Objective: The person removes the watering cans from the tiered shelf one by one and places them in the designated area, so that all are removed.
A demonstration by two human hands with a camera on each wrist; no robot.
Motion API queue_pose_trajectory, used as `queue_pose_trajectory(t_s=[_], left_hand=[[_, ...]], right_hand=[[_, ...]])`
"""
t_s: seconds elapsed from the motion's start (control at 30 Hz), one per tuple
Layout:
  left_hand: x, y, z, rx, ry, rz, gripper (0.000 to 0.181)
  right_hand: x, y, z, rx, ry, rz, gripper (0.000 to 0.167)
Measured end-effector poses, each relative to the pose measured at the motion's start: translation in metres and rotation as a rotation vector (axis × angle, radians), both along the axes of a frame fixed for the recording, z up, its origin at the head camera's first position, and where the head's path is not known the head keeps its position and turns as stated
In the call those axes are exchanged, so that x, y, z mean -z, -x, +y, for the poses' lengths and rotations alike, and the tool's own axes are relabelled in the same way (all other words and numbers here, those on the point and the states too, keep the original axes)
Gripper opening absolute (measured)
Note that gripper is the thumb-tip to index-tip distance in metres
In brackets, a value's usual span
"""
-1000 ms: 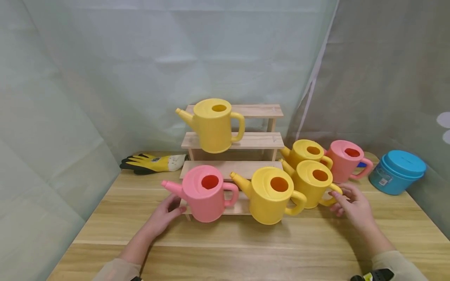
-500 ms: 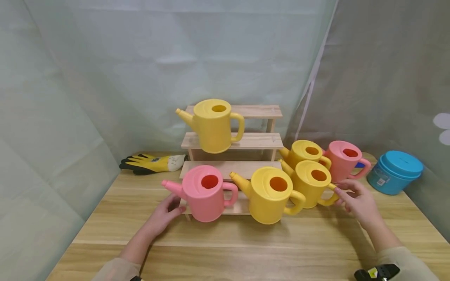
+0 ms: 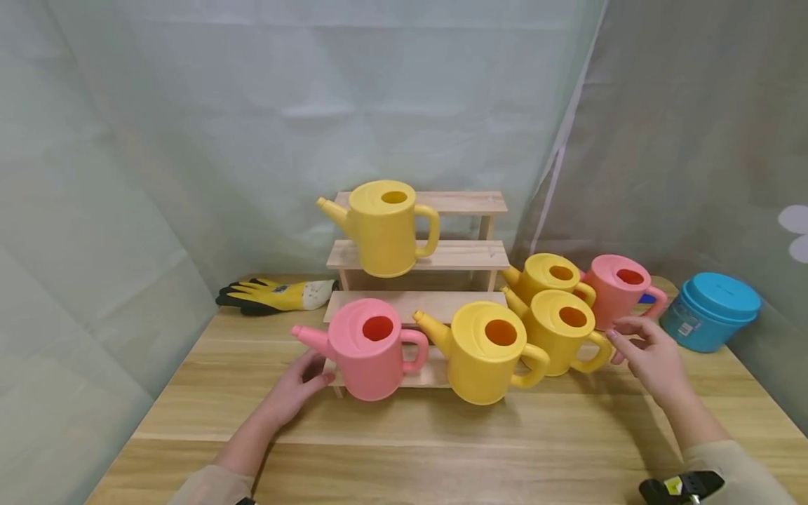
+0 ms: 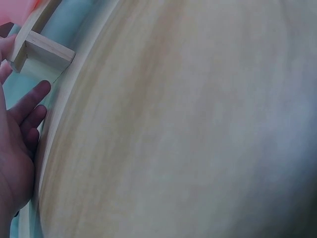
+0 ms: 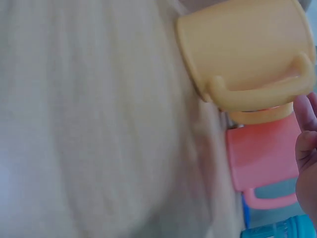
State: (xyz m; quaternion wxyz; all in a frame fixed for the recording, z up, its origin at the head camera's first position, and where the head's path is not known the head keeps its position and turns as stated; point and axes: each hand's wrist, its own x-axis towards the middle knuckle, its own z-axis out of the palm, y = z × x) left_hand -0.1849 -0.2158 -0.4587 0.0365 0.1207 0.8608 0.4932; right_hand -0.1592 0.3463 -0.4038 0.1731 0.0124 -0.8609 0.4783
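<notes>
Beside the left end of the lowest board of a stepped wooden rack (image 3: pixel 461 255), my left hand (image 3: pixel 297 389) touches the board with its thumb, and its other fingers extend loosely. A pink watering can (image 3: pixel 362 366) and a yellow watering can (image 3: pixel 480 375) stand on that lowest board. Another yellow can (image 3: pixel 386 242) stands higher on the rack. My right hand (image 3: pixel 650 358) is just right of the handle of a yellow watering can (image 3: pixel 548 347) on the table, fingers loosely bent and holding nothing. Behind it are another yellow can (image 3: pixel 539 275) and a pink can (image 3: pixel 609 298).
A blue-lidded tub (image 3: pixel 707 315) stands at the far right of the wooden table (image 3: pixel 404 456). Yellow and black work gloves (image 3: pixel 278 296) lie left of the rack. Grey-white curtains (image 3: pixel 404 91) hang behind and at the sides.
My right hand has let go of the yellow can's handle and drawn slightly to the right. The left hand stays at the rack, and the cans stand where they were.
</notes>
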Motion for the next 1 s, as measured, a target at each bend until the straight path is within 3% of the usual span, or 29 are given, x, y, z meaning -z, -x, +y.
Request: queue_pose_trajectory(t_s=[0.27,0.4,0.7,1.0], left_hand=[[0.001,0.001,-0.001,-0.002,-0.015,-0.001,0.057],[0.002,0.001,-0.001,-0.005,-0.008,-0.002,0.057],[0.001,0.002,-0.001,-0.007,-0.003,-0.006,0.057],[0.003,0.002,-0.002,-0.004,-0.009,-0.006,0.056]], right_hand=[[-0.036,0.012,-0.007,0.065,-0.108,0.004,0.043],[-0.057,0.019,-0.017,0.061,-0.159,-0.019,0.047],[-0.087,0.04,-0.045,-0.164,-0.201,-0.019,0.046],[-0.111,0.059,-0.083,-0.279,-0.217,-0.074,0.051]])
